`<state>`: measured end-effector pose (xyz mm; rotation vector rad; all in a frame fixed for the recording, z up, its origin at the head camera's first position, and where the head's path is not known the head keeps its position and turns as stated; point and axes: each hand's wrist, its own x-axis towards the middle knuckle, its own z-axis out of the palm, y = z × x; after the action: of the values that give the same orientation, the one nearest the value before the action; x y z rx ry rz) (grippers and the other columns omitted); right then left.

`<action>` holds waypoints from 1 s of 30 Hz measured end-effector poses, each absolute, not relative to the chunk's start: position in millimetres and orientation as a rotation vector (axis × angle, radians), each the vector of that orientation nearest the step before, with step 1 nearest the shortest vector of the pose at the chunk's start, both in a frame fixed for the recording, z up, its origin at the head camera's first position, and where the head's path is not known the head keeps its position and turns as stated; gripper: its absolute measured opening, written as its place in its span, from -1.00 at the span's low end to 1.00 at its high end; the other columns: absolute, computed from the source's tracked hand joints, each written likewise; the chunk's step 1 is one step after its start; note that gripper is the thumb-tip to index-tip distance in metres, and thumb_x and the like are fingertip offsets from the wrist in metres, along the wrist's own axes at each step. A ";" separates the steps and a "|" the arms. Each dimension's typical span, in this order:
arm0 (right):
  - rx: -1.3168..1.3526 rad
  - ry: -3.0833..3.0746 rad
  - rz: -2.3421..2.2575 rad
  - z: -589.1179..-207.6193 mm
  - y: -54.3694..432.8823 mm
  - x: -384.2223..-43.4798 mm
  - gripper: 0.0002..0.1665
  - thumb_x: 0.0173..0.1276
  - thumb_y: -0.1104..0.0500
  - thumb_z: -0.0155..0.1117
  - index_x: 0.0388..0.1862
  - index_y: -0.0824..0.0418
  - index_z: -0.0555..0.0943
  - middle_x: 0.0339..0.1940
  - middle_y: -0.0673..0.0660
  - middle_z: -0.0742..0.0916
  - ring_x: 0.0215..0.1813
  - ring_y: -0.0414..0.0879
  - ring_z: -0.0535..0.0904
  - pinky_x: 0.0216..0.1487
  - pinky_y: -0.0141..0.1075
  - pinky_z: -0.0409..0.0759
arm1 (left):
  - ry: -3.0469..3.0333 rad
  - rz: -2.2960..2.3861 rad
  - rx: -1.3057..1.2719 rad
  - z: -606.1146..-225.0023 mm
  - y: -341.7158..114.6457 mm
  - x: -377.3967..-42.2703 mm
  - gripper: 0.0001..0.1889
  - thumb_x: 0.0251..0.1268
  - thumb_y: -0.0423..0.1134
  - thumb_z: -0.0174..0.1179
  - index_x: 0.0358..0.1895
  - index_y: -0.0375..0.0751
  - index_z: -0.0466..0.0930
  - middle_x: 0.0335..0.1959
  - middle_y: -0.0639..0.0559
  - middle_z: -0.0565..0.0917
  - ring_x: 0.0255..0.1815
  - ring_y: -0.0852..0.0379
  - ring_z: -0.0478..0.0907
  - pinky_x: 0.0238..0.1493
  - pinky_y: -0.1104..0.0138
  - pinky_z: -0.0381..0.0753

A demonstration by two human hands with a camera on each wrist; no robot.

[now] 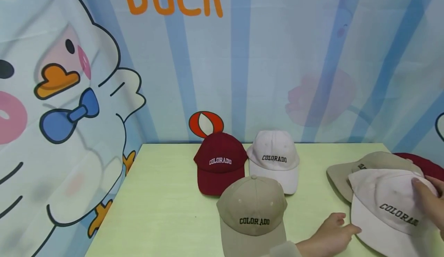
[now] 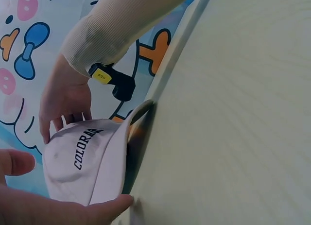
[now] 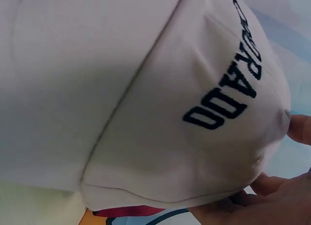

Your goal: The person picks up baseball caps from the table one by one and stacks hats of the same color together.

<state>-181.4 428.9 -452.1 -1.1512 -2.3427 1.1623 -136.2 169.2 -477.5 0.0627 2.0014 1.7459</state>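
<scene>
At the right of the table, a white baseball cap [image 1: 381, 191] lettered COLORADO lies tilted over a beige cap [image 1: 340, 174]. My right hand [image 1: 431, 201] grips its crown, with the thumb on top; in the right wrist view, fingers [image 3: 277, 191] curl around the crown's edge. My left hand [image 1: 327, 236] is by the brim, fingers extended. In the left wrist view its long finger [image 2: 73, 210] reaches the brim; whether it touches cannot be told. Part of a dark red cap [image 1: 424, 164] shows behind the beige one.
Mid-table stand three more COLORADO caps: a dark red cap [image 1: 221, 164] and a white cap [image 1: 273, 162] at the back, a beige cap [image 1: 253, 207] in front, close to my left forearm. A printed duck backdrop [image 1: 208, 68] hangs behind the pale green table [image 1: 163, 203].
</scene>
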 end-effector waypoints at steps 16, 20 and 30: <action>-1.169 -2.212 1.220 -433.3 409.7 -165.7 -0.80 0.54 -0.19 0.11 0.03 -0.45 0.33 -0.08 -0.06 0.47 -0.29 -0.32 0.33 0.28 0.05 0.54 | 1.687 1.976 -0.058 -486.8 181.4 -135.4 -0.58 0.29 -0.36 0.25 0.22 -0.23 0.50 0.29 -0.19 0.54 -0.04 -0.09 0.70 0.07 -0.14 0.69; -1.118 -2.324 1.190 -434.2 410.2 -167.0 -0.40 0.57 -0.16 0.07 0.43 0.10 0.39 0.17 0.40 0.48 -0.17 0.11 0.50 0.26 0.27 0.51 | 1.694 1.980 -0.055 -484.5 180.2 -134.0 -0.59 0.29 -0.37 0.26 0.20 -0.22 0.52 0.29 -0.18 0.55 -0.09 -0.05 0.68 0.05 -0.12 0.70; -0.624 -2.420 1.164 -414.0 405.6 -154.6 -0.85 0.54 -0.01 0.24 -0.12 -0.06 0.45 -0.50 -0.51 0.40 -0.59 -0.43 0.47 -0.58 -0.45 0.52 | 1.744 1.940 -0.026 -481.3 176.9 -133.8 -0.67 0.28 -0.36 0.26 0.10 -0.18 0.55 0.24 -0.11 0.58 -0.14 0.00 0.67 0.03 -0.09 0.71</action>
<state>-154.6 405.6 -414.0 -0.6238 -2.4201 1.1636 -133.8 176.9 -481.3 -0.0261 1.7437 1.9403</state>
